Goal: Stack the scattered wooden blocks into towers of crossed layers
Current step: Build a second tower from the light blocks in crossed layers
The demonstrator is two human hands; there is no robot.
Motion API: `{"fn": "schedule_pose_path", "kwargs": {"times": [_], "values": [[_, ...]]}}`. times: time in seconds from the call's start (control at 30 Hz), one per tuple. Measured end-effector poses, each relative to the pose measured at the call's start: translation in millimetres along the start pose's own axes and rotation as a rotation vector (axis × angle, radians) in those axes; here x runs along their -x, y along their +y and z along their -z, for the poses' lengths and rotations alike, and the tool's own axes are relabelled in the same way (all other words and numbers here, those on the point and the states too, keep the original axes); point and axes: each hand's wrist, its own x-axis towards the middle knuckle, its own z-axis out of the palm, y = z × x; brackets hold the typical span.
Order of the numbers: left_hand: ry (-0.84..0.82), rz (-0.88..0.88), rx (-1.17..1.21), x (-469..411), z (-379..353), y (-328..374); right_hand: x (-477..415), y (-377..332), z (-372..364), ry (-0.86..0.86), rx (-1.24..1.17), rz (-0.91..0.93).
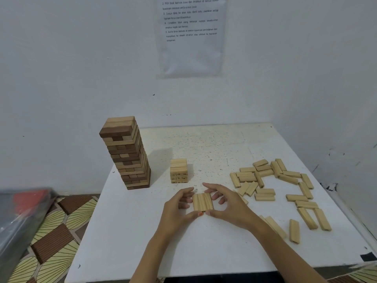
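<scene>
Three pale wooden blocks (pixel 202 202) lie side by side as one flat layer near the middle of the white table (pixel 126 231). My left hand (pixel 179 207) grips this layer from the left, and my right hand (pixel 226 203) grips it from the right, thumbs at the near edge. Behind it stands a short pale tower (pixel 178 170) with printed numbers on its front. A tall tower of mixed dark and light blocks (pixel 127 153) rises at the table's back left corner. Several loose pale blocks (pixel 275 180) lie scattered on the right side.
A white wall with a taped instruction sheet (pixel 190 35) stands behind the table. A grey and red object (pixel 22 211) sits at the left over a patterned floor (pixel 59 231). A black mark (pixel 368 257) shows at the table's front right corner.
</scene>
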Motion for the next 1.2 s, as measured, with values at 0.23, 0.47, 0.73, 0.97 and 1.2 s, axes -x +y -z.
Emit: {"fn": "schedule_pose_path", "kwargs": {"times": [0.23,0.47,0.73,0.97,1.2], "values": [[0.035,0.002,0.003,2.3,-0.9,0.0,-0.3,4.6,-0.5,-0.01,0.019,0.014],[0.035,0.013,0.016,2.8,-0.5,-1.3,-0.8,5.2,-1.5,-0.018,0.018,0.025],[0.025,0.02,0.025,3.3,0.2,-1.2,-0.7,7.1,-4.3,-0.012,0.013,0.031],[0.039,0.022,0.032,4.6,-0.8,-0.1,0.3,7.5,-4.8,0.003,0.019,0.011],[0.054,0.03,0.042,4.9,-1.2,-1.8,1.4,4.9,-4.1,-0.002,-0.005,-0.018]]}}
